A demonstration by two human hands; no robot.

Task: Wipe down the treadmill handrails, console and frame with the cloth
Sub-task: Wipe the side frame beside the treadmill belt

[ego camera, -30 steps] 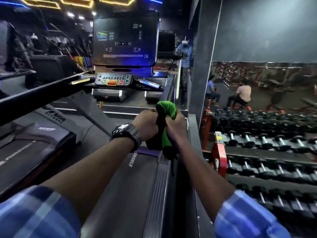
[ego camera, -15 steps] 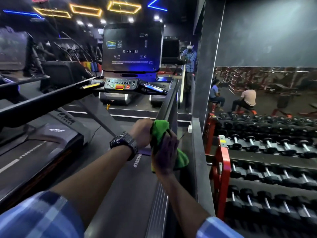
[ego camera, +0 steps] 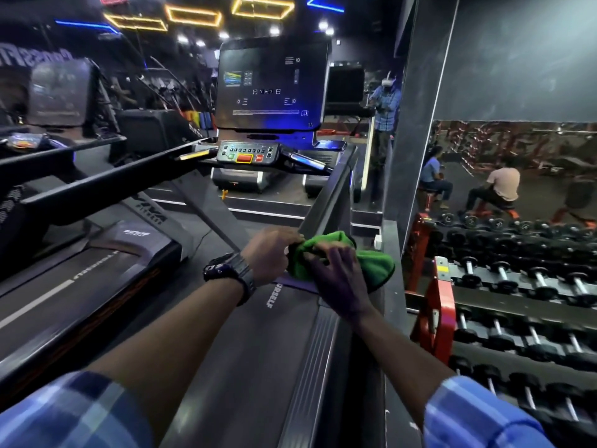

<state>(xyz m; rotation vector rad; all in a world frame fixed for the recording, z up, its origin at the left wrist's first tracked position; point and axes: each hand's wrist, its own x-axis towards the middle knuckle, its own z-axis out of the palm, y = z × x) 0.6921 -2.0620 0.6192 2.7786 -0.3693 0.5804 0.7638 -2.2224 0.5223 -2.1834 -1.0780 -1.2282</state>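
head | both hands' grip holds cloth [ego camera: 342,260] | cloth hides right handrail [ego camera: 332,192] end

On the belt [ego camera: 245,334] of my treadmill, centre of the frame, white letters read "URSELF", the start hidden by my left wrist. The screen's [ego camera: 271,88] text, upper centre, is too small to read.
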